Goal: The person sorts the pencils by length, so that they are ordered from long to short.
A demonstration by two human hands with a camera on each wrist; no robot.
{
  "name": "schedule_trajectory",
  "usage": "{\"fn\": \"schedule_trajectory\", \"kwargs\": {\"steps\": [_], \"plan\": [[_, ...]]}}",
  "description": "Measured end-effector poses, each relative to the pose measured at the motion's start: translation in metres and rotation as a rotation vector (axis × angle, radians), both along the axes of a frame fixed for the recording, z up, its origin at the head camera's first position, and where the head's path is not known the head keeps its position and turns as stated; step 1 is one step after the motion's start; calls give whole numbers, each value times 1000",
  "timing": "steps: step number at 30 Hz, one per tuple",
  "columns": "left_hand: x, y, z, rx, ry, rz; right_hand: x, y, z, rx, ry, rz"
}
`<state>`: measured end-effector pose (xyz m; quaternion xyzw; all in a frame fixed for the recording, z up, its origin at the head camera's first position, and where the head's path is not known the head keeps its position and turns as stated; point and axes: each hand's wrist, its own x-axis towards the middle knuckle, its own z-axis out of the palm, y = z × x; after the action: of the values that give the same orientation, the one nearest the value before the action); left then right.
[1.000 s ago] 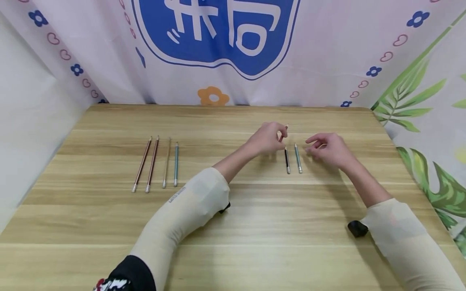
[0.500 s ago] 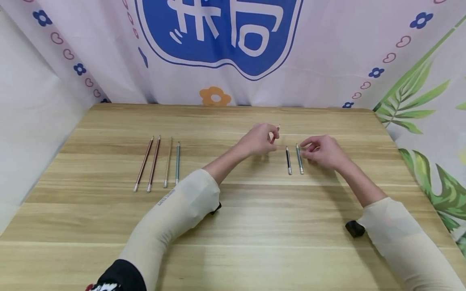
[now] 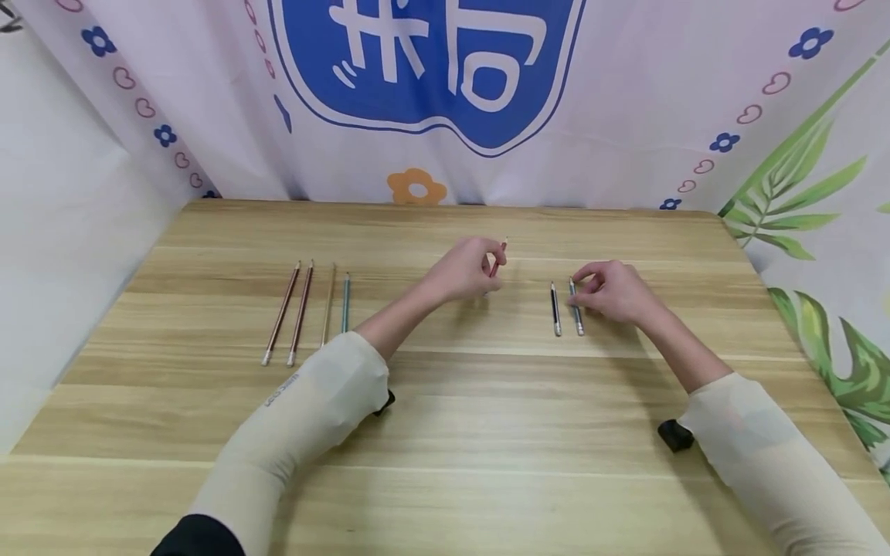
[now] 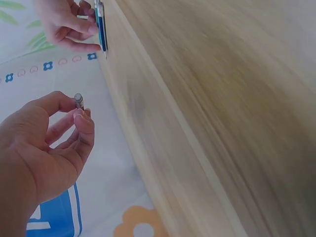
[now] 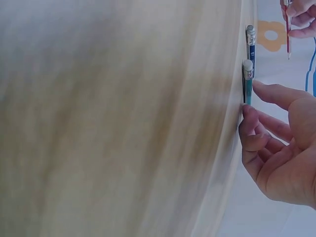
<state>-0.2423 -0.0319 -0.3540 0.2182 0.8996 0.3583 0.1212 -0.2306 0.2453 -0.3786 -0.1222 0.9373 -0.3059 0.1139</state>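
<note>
My left hand [image 3: 460, 270] pinches a red pencil [image 3: 497, 262] above the table's far middle, its tip pointing up and away. In the left wrist view the metal eraser end of that red pencil [image 4: 79, 100] pokes out between thumb and fingers. To the right, my right hand [image 3: 615, 292] has thumb and fingertips around the upper part of a short teal pencil [image 3: 579, 320], pinching it at the tabletop. Just left of it lies a short dark blue pencil [image 3: 555, 310], roughly parallel. The right wrist view shows the eraser of the teal pencil [image 5: 248, 68] beyond the fingertips.
On the left of the wooden table [image 3: 487, 432] lie two dark red pencils [image 3: 281, 313], [image 3: 301, 313], a natural-wood pencil [image 3: 328, 305] and a teal pencil [image 3: 345, 301], side by side. The left sleeve [image 3: 320, 401] covers some lower ends. A printed curtain [image 3: 612, 116] hangs behind the table.
My left hand has moved left with the red pencil, away from the two short pencils. My right hand has come in to the short teal pencil and taken hold of it.
</note>
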Motion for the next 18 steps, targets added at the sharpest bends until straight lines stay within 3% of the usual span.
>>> {"fn": "schedule_trajectory", "kwargs": {"steps": [18], "plan": [[7, -39, -5, -2, 12, 38, -2, -7, 0, 46, -12, 2]]}}
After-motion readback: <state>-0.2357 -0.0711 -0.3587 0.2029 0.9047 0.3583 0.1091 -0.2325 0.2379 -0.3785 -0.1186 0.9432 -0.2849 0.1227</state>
